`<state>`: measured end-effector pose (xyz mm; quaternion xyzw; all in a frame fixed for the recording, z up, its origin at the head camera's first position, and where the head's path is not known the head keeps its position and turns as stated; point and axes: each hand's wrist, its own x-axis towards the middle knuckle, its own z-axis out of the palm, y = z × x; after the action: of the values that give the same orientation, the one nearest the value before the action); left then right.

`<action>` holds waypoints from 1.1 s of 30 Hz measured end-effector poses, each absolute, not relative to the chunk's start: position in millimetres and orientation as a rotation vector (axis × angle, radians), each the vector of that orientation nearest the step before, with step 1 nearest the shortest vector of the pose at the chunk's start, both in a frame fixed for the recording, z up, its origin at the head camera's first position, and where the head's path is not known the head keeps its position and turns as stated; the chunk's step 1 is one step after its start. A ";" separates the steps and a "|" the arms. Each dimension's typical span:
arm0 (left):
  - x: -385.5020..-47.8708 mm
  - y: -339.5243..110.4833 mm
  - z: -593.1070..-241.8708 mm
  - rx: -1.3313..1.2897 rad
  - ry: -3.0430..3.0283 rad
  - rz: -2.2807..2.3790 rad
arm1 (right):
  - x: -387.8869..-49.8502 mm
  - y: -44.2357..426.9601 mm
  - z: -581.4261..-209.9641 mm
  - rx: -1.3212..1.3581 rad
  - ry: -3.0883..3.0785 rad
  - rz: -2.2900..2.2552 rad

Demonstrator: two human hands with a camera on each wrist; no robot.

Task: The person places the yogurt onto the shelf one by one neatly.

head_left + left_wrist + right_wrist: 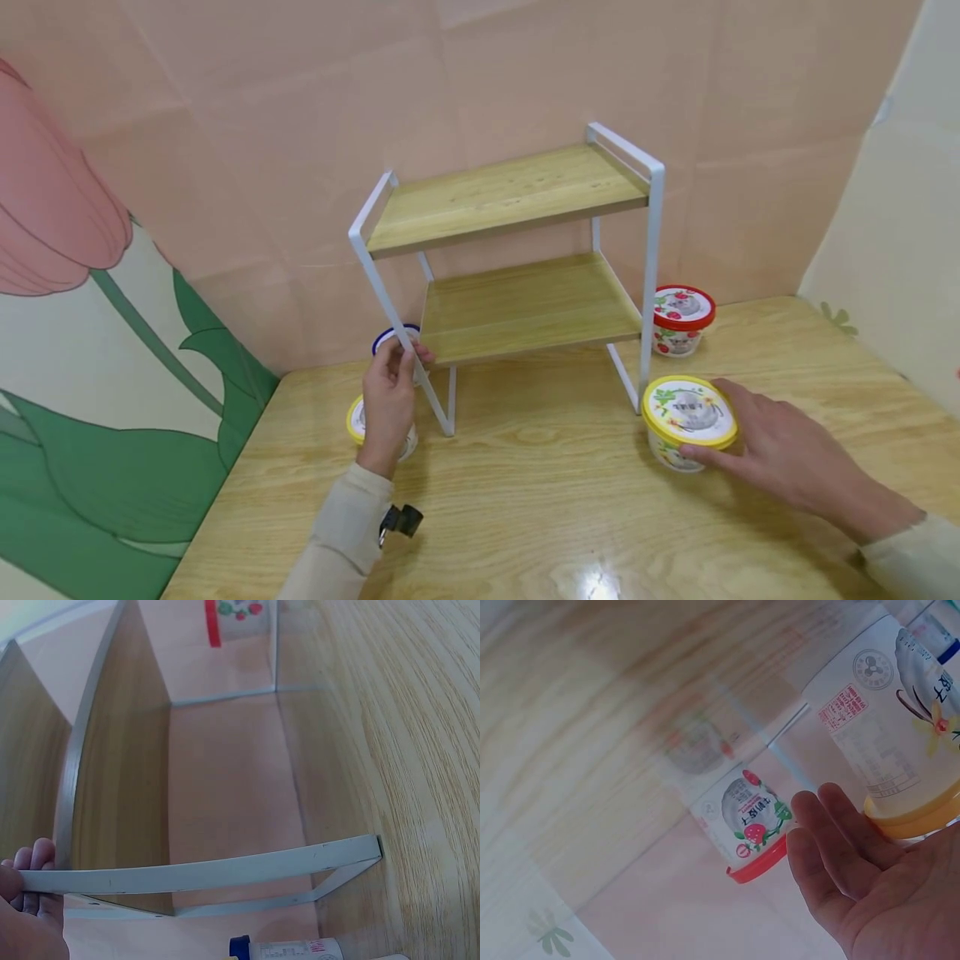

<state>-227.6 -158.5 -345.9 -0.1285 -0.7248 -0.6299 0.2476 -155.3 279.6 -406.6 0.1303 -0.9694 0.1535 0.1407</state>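
A two-tier rack (517, 312) with wooden boards and a white metal frame stands on the table. My left hand (388, 404) grips its left front post (202, 875), fingers and thumb round the white bar. Beside the rack's right front foot is a tub with a yellow lid (690, 412). My right hand (783, 442) lies along that tub's right side, thumb near the front of the lid; the right wrist view shows its fingers (847, 840) loosely extended. Behind the right post sits a red-lidded tub (682, 321).
Left of the rack, a blue-lidded tub (292, 950) and another yellow-lidded tub (356, 421) stand on the table (525, 500), partly hidden by my left hand in the head view. A pink backdrop (300, 125) rises behind the rack, and a pale wall (892, 233) is at right.
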 end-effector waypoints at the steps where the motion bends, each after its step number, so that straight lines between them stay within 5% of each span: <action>1: -228.0 -158.2 -346.0 -0.350 -1.975 -1.719 | -155.3 279.6 -406.9 0.378 -2.798 0.443; 33: -228.2 -157.9 -346.7 -0.346 -1.983 -1.700 | -155.7 262.2 -405.0 0.431 -2.770 0.453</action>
<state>-228.2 -157.9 -346.7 -0.1273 -0.7285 -0.6247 0.2507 -155.7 262.2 -405.0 0.1500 -0.9644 0.1576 0.1502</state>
